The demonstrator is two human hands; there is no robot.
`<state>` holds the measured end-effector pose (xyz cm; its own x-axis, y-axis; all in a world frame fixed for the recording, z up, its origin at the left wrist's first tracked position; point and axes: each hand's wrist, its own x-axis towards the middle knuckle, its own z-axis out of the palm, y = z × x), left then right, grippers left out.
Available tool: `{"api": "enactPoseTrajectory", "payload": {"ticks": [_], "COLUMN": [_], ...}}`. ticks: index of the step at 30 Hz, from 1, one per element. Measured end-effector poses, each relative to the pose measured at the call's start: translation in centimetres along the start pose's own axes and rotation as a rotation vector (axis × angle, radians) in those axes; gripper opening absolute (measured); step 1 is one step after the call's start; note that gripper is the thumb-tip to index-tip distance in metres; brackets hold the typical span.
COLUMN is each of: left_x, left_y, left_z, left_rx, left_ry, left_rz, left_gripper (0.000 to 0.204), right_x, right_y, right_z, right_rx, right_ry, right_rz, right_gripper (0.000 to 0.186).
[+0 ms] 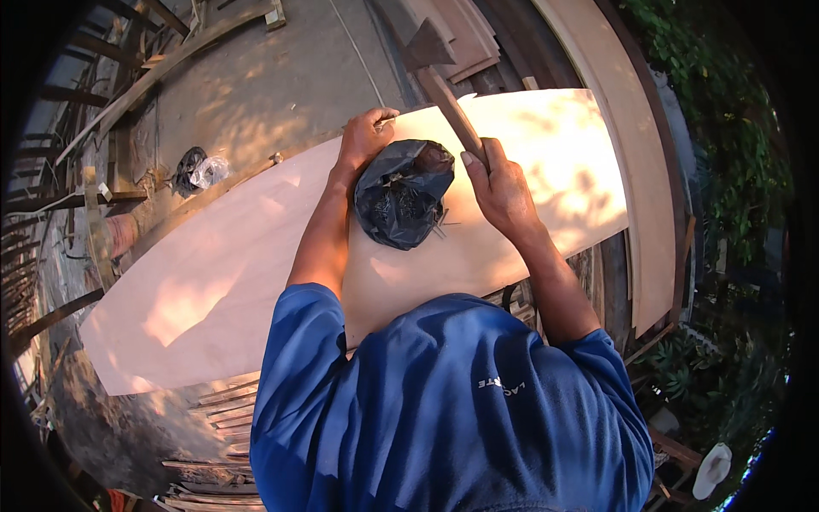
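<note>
Wooden-handled hatchet point(448, 104), dark and wedge-headed

Blue short-sleeved shirt point(426, 401), softly creased, small white lettering point(490, 383) on the front

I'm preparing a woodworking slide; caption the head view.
Right hand gripping a hatchet-like tool, left hand at edge of plywood sheet bearing a black plastic bag of nails.
</note>
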<state>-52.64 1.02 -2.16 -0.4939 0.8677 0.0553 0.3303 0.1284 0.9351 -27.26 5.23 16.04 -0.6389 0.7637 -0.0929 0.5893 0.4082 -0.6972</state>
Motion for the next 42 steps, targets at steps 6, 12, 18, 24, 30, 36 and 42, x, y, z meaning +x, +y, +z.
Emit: {"api": "enactPoseTrajectory", "payload": {"ticks": [6, 12, 18, 24, 30, 36, 42], "left_x": [-1.5, -3.6, -3.2, -4.2, -3.2, -5.0, -3.2], "left_y": [-1.4, -1.3, -0.3, -2.3, -1.0, -2.6, -1.1], "left_z": [-5.1, -6.8, -6.1, -6.1, -6.0, -6.0, -5.8], "left_rx": [0.506, 0.819, 0.718, 0.712, 0.652, 0.658, 0.658], "left_ry": [0.201, 0.047, 0.097, 0.176, 0.237, 0.279, 0.329], "left_rz": [0.130, -0.154, -0.118, -0.102, -0.029, -0.022, -0.039], "left_gripper": [0.033, 0.040, 0.043, 0.043, 0.042, 0.040, 0.038], "right_x": [1.0, 0.7, 0.9, 1.0, 0.7, 0.8, 0.9], "right_y": [2.8, -0.3, 5.5, 0.4, 6.4, 0.5, 8.6], "right_z": [3.3, -0.3, 4.0, 0.4, 5.0, 0.8, 5.5], "right_rx": [-0.206, -0.046, -0.125, -0.044, -0.127, -0.024, -0.147], "right_ry": [-0.055, -0.048, 0.016, 0.008, 0.034, 0.063, 0.026], "right_rz": [-0.021, 0.049, -0.102, -0.036, -0.140, -0.049, -0.149], "right_gripper": [0.025, 0.030, 0.029, 0.028, 0.025, 0.029, 0.025]}}
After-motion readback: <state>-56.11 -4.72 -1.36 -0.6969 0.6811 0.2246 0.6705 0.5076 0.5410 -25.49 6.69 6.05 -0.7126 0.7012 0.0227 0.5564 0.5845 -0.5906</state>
